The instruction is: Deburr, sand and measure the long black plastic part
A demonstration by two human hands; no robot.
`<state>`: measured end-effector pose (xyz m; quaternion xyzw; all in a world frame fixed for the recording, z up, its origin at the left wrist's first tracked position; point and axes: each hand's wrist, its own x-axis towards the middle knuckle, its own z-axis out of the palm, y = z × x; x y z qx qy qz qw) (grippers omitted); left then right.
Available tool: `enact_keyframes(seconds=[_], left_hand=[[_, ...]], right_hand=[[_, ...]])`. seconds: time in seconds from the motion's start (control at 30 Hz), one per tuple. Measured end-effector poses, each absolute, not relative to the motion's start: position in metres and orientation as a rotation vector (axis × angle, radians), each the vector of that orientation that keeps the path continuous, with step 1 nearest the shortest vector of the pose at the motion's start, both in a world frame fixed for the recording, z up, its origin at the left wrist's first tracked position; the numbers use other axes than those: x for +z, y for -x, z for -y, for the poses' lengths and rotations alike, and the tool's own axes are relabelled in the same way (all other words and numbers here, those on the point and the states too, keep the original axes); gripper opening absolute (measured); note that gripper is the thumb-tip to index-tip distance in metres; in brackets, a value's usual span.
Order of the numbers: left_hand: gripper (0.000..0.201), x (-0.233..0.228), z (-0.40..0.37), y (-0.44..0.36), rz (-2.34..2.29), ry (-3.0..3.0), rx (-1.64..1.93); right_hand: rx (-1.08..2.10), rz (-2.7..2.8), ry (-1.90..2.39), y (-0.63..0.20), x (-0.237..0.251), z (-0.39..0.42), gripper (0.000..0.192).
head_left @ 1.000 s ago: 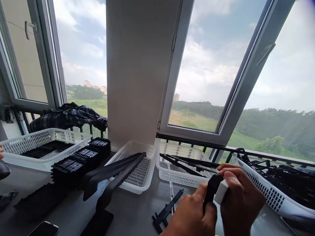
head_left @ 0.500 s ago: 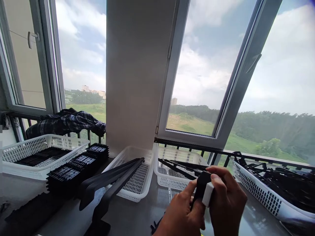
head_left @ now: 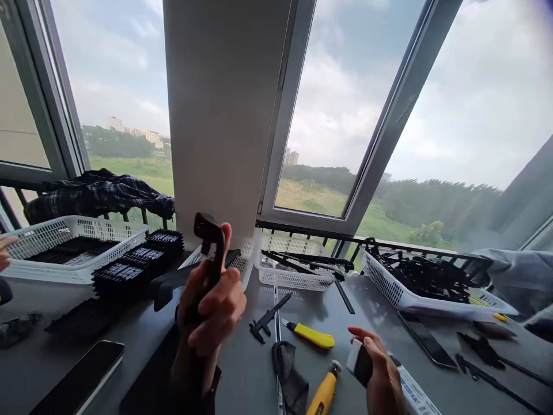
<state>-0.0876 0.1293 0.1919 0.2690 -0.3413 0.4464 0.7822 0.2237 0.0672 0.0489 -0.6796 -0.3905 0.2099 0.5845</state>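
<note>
My left hand [head_left: 220,314] is wrapped round a long black plastic part [head_left: 211,230] with a hooked upper end, held upright; its lower end is lost in shadow. Lower right, my right hand [head_left: 382,369] grips a small white-and-black block [head_left: 359,362] just above the table, apart from the black part. Between the hands lie a black caliper [head_left: 270,318], a yellow utility knife [head_left: 314,336], a dark crumpled cloth [head_left: 291,377] and a yellow tool with a round pale tip [head_left: 324,395]. A white-and-blue box [head_left: 415,392] lies beside my right hand.
White baskets [head_left: 298,280] of black parts line the window side. Stacked black grids [head_left: 125,271] stand left, near a phone [head_left: 80,377]. A dark flat slab [head_left: 425,339] lies right. Another person's hand [head_left: 5,253] shows at the left edge.
My hands were together, with the white block against the black part. Now they are apart: the left has lifted the part leftward, the right has moved down with the block. The view has shifted.
</note>
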Motion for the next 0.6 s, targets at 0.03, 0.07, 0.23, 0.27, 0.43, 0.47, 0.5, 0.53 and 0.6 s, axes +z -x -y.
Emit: enact_keyframes(seconds=[0.03, 0.07, 0.23, 0.27, 0.43, 0.47, 0.5, 0.53, 0.6], left_hand=[[0.050, 0.197, -0.117, 0.095, 0.818, -0.487, 0.971], [0.051, 0.201, -0.105, 0.101, 0.889, -0.455, 0.948], [0.056, 0.188, -0.062, 0.112, 0.613, -0.482, 1.065], [0.055, 0.175, -0.057, 0.112, 0.461, -0.543, 1.125], [0.037, 0.070, -0.018, 0.104, -0.251, -0.505, 1.199], [0.033, 0.050, -0.006, 0.102, -0.312, -0.450, 1.205], [0.029, 0.032, 0.007, 0.099, -0.372, -0.413, 1.186], [0.025, 0.018, 0.021, 0.097, -0.442, -0.413, 1.105], [0.023, 0.003, 0.046, 0.094, -0.595, -0.537, 0.955]], right_hand=[[0.478, 0.859, 1.614, -0.221, 0.040, -0.055, 0.067], [0.450, 0.831, 1.644, -0.217, 0.031, -0.045, 0.065], [0.291, 1.062, 1.828, -0.186, -0.011, -0.033, 0.050], [0.286, 1.067, 1.840, -0.180, -0.019, -0.033, 0.047], [0.096, 1.036, 1.834, -0.164, -0.048, -0.023, 0.051], [0.079, 1.057, 1.836, -0.165, -0.053, -0.021, 0.051], [0.075, 1.065, 1.848, -0.165, -0.057, -0.019, 0.051], [0.087, 1.075, 1.861, -0.166, -0.060, -0.017, 0.051], [0.128, 1.107, 1.866, -0.168, -0.066, -0.016, 0.052]])
